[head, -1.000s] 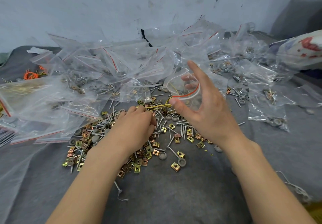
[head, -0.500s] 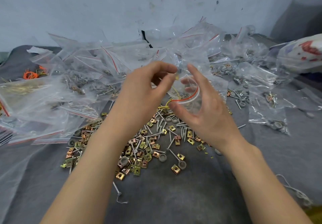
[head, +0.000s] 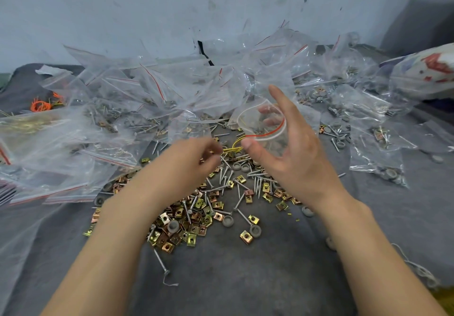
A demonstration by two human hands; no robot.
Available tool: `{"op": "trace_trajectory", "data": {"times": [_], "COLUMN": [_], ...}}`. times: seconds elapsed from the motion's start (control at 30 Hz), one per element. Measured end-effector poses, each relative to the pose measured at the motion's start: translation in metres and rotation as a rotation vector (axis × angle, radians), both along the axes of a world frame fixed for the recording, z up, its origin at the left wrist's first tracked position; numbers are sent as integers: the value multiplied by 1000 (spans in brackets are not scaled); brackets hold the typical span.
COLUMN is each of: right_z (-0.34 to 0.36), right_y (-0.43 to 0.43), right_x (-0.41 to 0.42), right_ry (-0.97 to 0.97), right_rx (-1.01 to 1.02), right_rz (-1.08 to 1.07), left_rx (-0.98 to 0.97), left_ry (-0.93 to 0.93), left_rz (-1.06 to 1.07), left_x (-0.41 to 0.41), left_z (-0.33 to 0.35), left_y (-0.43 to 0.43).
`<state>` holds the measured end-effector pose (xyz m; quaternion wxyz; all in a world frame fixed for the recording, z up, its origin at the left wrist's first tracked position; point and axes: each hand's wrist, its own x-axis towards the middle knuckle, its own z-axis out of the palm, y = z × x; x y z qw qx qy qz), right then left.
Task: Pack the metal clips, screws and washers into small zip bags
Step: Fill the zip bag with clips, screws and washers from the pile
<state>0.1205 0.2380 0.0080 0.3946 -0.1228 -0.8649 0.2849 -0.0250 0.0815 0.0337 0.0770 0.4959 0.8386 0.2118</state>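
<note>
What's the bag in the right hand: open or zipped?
Open. The zip bag gapes, its mouth a round loop, held by the right hand.

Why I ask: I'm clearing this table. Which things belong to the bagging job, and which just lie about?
Job in hand:
open zip bag, held by the right hand
left hand, over the pile
metal clips
screws
washers
filled zip bags

Lying about:
orange rubber bands
thin yellow loops
red-and-white printed object
white string

No legible text, label, brand, number or sign on any zip bag (head: 270,143) or the wall (head: 147,8).
</note>
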Motion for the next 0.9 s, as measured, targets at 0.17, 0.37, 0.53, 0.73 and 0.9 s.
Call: {"op": "trace_trajectory", "data": {"times": [0.17, 0.37, 0.53, 0.73, 0.9], "right_z": [1, 2, 1, 1, 1], "right_y": [0, 1, 2, 3, 3], "right_x": [0, 1, 1, 1, 2], "right_ry": [12, 26, 40, 43, 43], "right_rx": [-3, -3, -2, -4, -8], "right_rz": [-6, -10, -16, -22, -20], "left_rx": [-143, -155, -123, -45, 151], "left_ry": [9, 196, 347, 468, 201], "left_rz": [-52, -80, -78, -69, 29], "left_x": [9, 20, 22, 20, 11], "left_z": [-20, -31, -34, -40, -35], "left_y": [-2, 2, 6, 10, 11]}}
